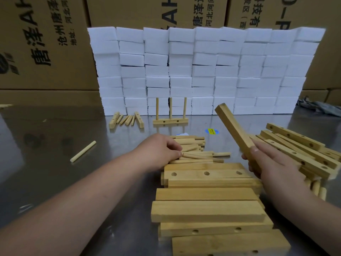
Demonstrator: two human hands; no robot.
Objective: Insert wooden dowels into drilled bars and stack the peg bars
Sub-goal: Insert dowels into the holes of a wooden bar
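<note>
Now: bar raised, dowels under the fingers

We hold one bar (234, 130) in the right hand (267, 163). Fingers and thumb wrap its lower end, and the free end tilts up toward 11 o'clock, clear of the table (55, 145). The left hand (160, 150), palm down with the forearm reaching straight in, rests at 12 o'clock on the dowels (199, 154). Its fingertips bend onto the pile, but we cannot tell whether one dowel is pinched.

More bars lie in a stack (206, 209) at 6 o'clock and a heap (299, 145) at 3 o'clock. A peg bar (170, 121) with three upright dowels stands far off at 12 o'clock, and a stray dowel (83, 151) lies at 9 o'clock.

We judge the bar to be light, stiff, dry wood with square edges, unlikely to slip. It is best gripped on its plain sides, leaving the drilled face open. The dowels look light and round, so they are apt to roll. We would pinch one behind its tip, leaving the end free to enter a hole, and push along the hole's axis, since a skewed dowel may jam.
</note>
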